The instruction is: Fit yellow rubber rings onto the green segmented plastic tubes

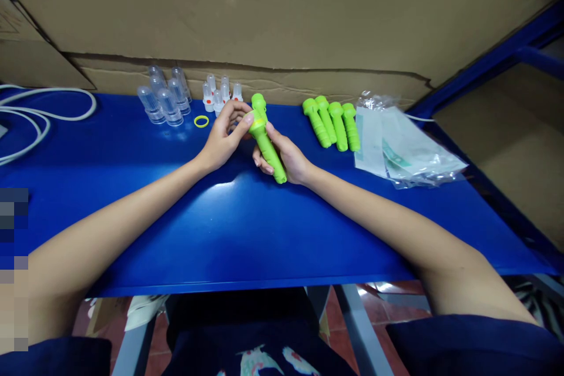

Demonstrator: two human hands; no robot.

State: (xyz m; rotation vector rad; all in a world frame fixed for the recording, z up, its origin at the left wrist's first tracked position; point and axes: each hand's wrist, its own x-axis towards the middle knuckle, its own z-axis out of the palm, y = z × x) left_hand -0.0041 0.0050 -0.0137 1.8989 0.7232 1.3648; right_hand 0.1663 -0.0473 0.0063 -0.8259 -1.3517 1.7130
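My right hand (286,155) is wrapped around the ribbed handle of a bright green flashlight body (272,155), held tilted above the table. At its wider head, my left hand (230,132) closes thumb and fingers on the rim, where a yellowish band shows; whether that is a separate ring I cannot tell. Just behind the head stands or lies another green flashlight body (257,100), partly hidden. A loose yellow ring (201,121) lies left of my left hand. Beyond that hand are several small white pieces with clear domes (218,97), some partly covered by my fingers.
Several clear plastic tubes (170,107) stand at the back left of the blue table (211,235). To the right lie several more green flashlight bodies (337,126) beside clear plastic bags (400,144). A white cable (53,93) coils at far left; cardboard (247,12) walls the back.
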